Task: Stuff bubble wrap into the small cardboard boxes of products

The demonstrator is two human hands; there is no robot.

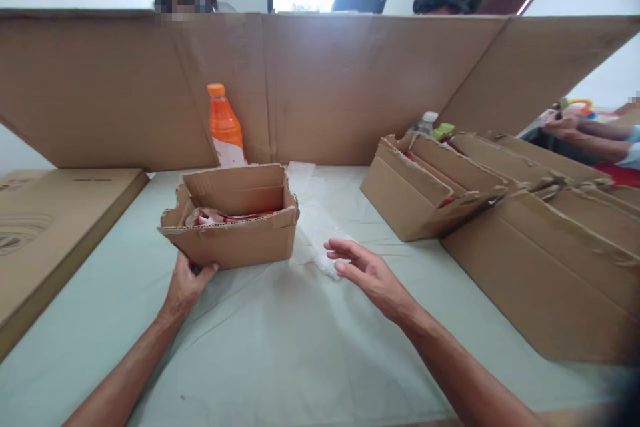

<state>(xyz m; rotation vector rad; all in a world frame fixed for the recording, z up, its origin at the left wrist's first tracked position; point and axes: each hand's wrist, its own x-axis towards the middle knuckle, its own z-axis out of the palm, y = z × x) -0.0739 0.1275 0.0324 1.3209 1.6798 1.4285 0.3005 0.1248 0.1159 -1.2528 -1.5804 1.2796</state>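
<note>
1. Cardboard box [235,223], small and open-topped with torn flaps, sits left of centre in the frame on a pale table [280,347]; pink and red items lie inside, too crumpled to identify.
2. Left hand [186,283] grasps the box's lower near corner, thumb against the front wall and fingers tucked at its base.
3. Right hand [365,273] is released: fingers spread and slack, hovering just beside clear plastic bags [315,220] lying right of the box, gripping nothing.
4. An orange bottle [225,127] stands upright right behind the box, against a tall cardboard partition [350,80] spanning the upper frame.
5. Larger cardboard boxes [500,213] crowd the right side; a flat carton [45,227] lies at the left edge.
6. Another person's hands [570,127] work at the far right, well apart.
7. Risks, as I judge them: a one-corner grip could twist or tear the box's weak ragged wall; pushing the box back could topple the bottle; the slick bags could slide off under a loose hand.
</note>
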